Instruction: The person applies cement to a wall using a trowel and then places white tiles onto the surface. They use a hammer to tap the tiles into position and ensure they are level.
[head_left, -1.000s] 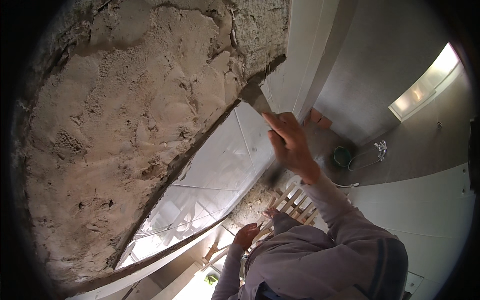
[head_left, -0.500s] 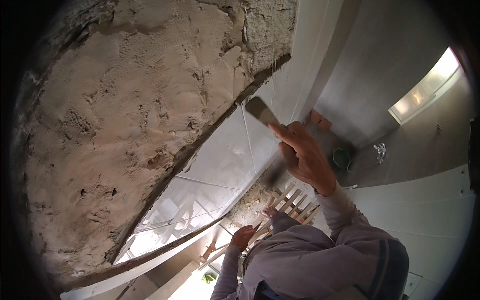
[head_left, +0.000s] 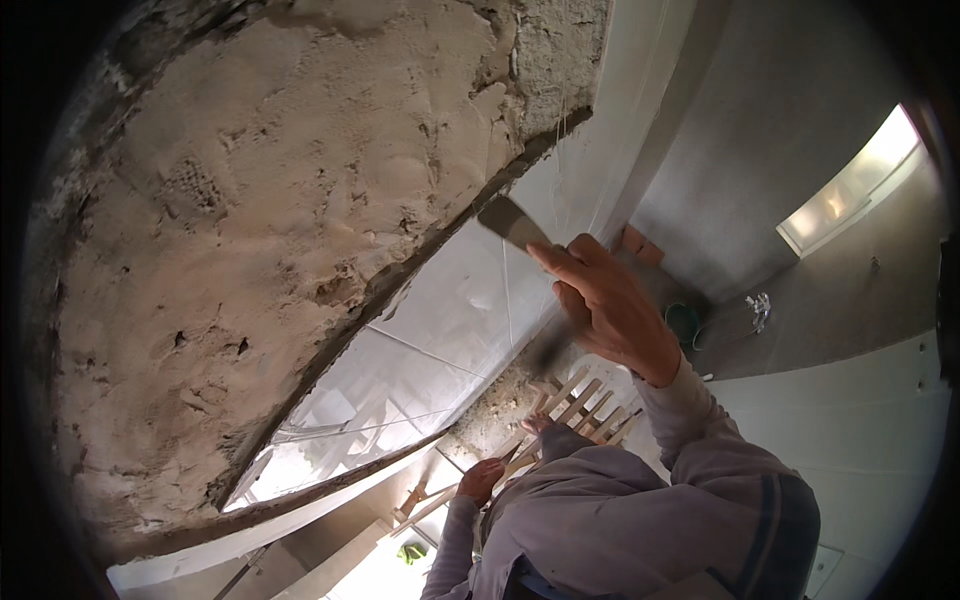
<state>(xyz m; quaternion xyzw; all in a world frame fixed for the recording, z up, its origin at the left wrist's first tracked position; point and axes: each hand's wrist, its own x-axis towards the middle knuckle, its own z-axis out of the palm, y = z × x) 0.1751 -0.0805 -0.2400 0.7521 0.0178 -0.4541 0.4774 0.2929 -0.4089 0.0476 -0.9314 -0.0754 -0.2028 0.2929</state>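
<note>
Pulling our right hand (head_left: 610, 305) rightward and nearer, fingers wrapped around the scraper (head_left: 513, 224), whose blade is now leaving the dark edge of the rough plaster patch (head_left: 270, 230); our left hand (head_left: 481, 479) is perhaps gripping the wooden ladder (head_left: 575, 400) below

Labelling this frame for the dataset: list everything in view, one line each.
plastered wall patch: 1, tan, rough, upper left
tiled wall: 1, glossy white, below the patch
putty knife: 1, grey blade, at the plaster edge
wooden ladder: 1, pale, lower centre
bucket: 1, green, on the floor
bricks: reddish, count unclear, by the far wall
window: 1, bright, upper right
right hand: holds the putty knife
left hand: grips the ladder
</note>
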